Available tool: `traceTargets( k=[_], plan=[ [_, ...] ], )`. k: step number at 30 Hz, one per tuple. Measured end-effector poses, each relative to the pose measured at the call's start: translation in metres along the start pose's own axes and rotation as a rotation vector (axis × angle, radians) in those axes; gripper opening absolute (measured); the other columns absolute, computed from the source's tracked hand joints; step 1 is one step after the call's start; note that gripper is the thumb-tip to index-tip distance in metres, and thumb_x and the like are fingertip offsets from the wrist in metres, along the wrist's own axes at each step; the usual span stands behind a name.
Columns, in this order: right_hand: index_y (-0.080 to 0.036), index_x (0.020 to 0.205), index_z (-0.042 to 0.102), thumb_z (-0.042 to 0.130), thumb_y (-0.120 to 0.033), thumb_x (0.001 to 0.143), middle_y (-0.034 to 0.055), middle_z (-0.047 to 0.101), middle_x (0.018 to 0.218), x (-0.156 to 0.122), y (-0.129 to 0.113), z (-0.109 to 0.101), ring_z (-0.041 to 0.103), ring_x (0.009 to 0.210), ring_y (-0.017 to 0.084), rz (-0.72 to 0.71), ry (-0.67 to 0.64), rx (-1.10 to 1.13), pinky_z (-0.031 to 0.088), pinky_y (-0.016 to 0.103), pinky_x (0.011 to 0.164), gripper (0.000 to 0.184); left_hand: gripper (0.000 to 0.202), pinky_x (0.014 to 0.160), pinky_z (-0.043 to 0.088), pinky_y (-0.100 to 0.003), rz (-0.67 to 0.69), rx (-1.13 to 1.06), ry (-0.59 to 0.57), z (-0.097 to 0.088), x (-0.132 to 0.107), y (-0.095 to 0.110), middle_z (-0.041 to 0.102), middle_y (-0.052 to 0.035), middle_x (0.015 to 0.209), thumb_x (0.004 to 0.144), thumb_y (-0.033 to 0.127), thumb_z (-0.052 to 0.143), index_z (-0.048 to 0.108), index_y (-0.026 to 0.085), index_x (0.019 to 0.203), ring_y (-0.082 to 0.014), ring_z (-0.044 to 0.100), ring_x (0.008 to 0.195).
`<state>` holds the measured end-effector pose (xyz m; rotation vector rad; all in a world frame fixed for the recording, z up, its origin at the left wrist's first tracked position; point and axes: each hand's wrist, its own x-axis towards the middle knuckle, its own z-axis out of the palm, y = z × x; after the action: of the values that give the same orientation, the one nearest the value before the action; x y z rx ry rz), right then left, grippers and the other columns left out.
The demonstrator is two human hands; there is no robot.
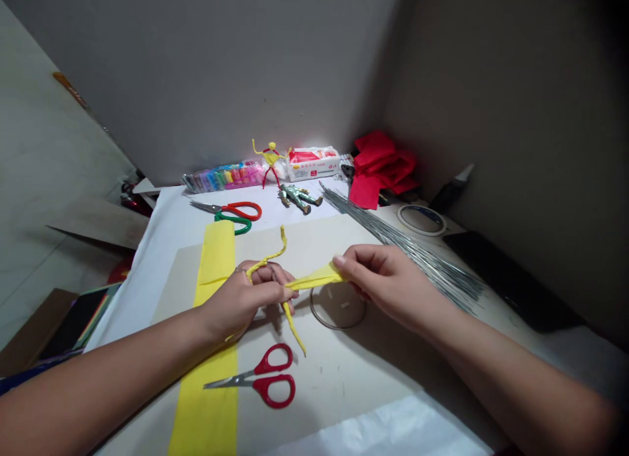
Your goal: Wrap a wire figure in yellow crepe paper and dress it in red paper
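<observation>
My left hand pinches a yellow paper-wrapped wire at its crossing point, with its thin arms sticking out above and below the fingers. My right hand grips the end of a narrow yellow paper strip, which runs across to the wire in my left hand. Below my hands, red-handled scissors lie open on the grey board. A long yellow paper band lies flat under my left forearm and passes beneath that hand.
Beyond the board are red-and-green-handled scissors, a yellow wire figure, a green figure, clay packs, red paper, and a bundle of thin wires. A tape roll sits at the right.
</observation>
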<state>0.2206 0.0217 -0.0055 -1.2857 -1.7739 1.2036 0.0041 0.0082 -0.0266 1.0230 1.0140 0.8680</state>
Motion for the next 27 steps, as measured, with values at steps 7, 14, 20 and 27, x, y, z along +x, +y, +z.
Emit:
traceTargets(
  k=[7, 14, 20, 27],
  plan=[
    [-0.016, 0.078, 0.063, 0.067, -0.028, 0.075, -0.0006, 0.059, 0.07, -0.0041, -0.0008, 0.0, 0.051, 0.063, 0.012, -0.125, -0.058, -0.003, 0.04, 0.022, 0.057, 0.013, 0.014, 0.052, 0.04, -0.022, -0.052, -0.062, 0.028, 0.0013, -0.0008, 0.0046, 0.062, -0.0013, 0.06, 0.062, 0.015, 0.068, 0.055, 0.015, 0.055, -0.013, 0.058, 0.054],
    [-0.015, 0.077, 0.065, 0.064, -0.028, 0.078, -0.0002, 0.06, 0.069, -0.0043, 0.001, 0.0039, 0.05, 0.063, 0.011, -0.114, -0.009, 0.082, 0.039, 0.022, 0.058, 0.013, 0.012, 0.052, 0.041, -0.023, -0.068, -0.1, 0.011, 0.001, -0.0005, 0.0037, 0.063, -0.0025, 0.059, 0.06, 0.013, 0.067, 0.056, 0.014, 0.056, -0.0134, 0.058, 0.054],
    [-0.015, 0.075, 0.063, 0.067, -0.031, 0.077, -0.0016, 0.055, 0.064, -0.0046, 0.0036, 0.0008, 0.045, 0.058, 0.009, -0.016, -0.08, 0.245, 0.035, 0.02, 0.053, 0.017, 0.012, 0.057, 0.043, -0.024, -0.052, -0.151, -0.032, -0.003, 0.0015, 0.0, 0.062, -0.0025, 0.057, 0.06, 0.011, 0.067, 0.057, 0.014, 0.056, -0.013, 0.058, 0.055],
    [-0.014, 0.072, 0.063, 0.07, -0.029, 0.074, -0.0006, 0.056, 0.063, -0.0043, 0.0089, -0.0014, 0.046, 0.057, 0.009, 0.042, -0.188, 0.406, 0.036, 0.021, 0.053, 0.017, 0.011, 0.054, 0.043, -0.026, -0.068, -0.184, -0.113, -0.0047, -0.0016, -0.0006, 0.062, -0.0023, 0.06, 0.059, 0.01, 0.067, 0.057, 0.015, 0.057, -0.0157, 0.059, 0.056]
  ],
)
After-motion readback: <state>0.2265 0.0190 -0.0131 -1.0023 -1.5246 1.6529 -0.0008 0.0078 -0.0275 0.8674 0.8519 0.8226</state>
